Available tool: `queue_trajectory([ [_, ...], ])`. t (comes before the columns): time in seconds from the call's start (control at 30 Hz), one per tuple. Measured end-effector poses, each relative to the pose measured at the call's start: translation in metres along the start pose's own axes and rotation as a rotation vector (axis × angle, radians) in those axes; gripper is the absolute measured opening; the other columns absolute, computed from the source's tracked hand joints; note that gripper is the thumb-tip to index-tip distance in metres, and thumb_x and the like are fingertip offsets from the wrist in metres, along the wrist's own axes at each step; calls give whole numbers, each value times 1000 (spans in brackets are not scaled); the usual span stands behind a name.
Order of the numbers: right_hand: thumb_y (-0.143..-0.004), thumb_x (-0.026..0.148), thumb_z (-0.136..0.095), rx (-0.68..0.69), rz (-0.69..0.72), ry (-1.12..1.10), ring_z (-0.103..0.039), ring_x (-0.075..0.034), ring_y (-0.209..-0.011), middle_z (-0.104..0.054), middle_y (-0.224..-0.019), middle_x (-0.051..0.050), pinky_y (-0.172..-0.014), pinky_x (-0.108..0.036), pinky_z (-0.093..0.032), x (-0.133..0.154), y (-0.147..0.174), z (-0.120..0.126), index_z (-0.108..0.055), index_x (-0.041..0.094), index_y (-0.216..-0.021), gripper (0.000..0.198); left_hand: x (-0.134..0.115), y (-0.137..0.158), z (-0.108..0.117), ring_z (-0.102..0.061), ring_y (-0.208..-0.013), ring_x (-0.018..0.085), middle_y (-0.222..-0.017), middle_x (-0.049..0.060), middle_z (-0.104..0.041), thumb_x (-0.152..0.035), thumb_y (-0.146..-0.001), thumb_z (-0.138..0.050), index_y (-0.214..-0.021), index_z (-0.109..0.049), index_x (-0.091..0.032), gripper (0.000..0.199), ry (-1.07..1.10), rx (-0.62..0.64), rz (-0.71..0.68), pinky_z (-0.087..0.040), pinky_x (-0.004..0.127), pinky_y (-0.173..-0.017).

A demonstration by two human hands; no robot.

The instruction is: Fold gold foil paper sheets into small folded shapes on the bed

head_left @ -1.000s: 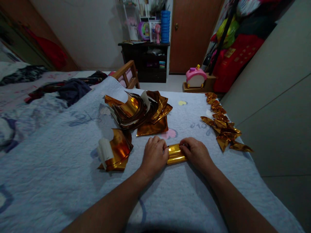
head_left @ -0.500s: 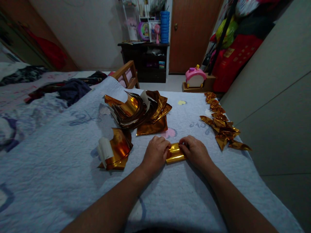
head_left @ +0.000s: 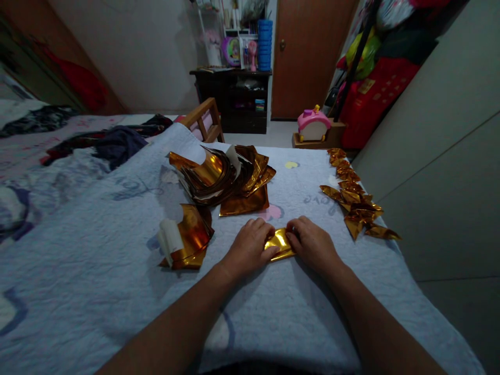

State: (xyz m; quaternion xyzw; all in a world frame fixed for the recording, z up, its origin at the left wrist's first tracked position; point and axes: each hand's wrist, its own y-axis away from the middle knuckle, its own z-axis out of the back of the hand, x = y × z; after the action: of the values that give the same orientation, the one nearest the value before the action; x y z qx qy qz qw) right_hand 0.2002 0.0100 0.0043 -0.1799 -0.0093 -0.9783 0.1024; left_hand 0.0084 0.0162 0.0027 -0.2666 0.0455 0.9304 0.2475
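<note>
A strip of shiny gold foil paper, folded over lengthwise, lies on the pale blue bedspread. My left hand grips its left end, thumb along the near edge and fingers curled at the far side. At the right end my right hand pinches the same paper, with its fingertips partly hidden. To the left sits a small curled stack of gold foil sheets with a whitish backing. Beyond my hands is a larger fanned stack of gold foil sheets.
Several folded gold foil pieces lie in a row along the bed's right edge. Crumpled dark clothes are at the left. A wooden chair stands past the far edge, and a pale cabinet rises on the right.
My left thumb has come down onto the near edge of the foil paper, which looks narrower now. My right hand has shifted slightly left. The stacks stay put.
</note>
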Motion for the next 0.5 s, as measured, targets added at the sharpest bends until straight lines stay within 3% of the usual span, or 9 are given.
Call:
queue_trajectory([
  [0.23, -91, 35, -63, -51, 102, 125, -53, -26, -96, -60, -101, -9, -82, -36, -39, 2, 3, -1, -64, 19, -99, 18, 4, 2, -4, -51, -101, 24, -105, 6, -59, -33, -87, -68, -100, -58, -20, 20, -8, 5, -18, -44, 37, -89],
  [0.5, -89, 52, -60, -50, 158, 123, -50, -30, -99, -58, -105, -12, -83, -42, -38, 4, 9, 0, -61, 21, -102, 34, 8, 3, 0, -50, -105, 25, -112, 6, -58, -37, -84, -73, -110, -56, -22, 35, -14, 87, -20, -43, 38, -91],
])
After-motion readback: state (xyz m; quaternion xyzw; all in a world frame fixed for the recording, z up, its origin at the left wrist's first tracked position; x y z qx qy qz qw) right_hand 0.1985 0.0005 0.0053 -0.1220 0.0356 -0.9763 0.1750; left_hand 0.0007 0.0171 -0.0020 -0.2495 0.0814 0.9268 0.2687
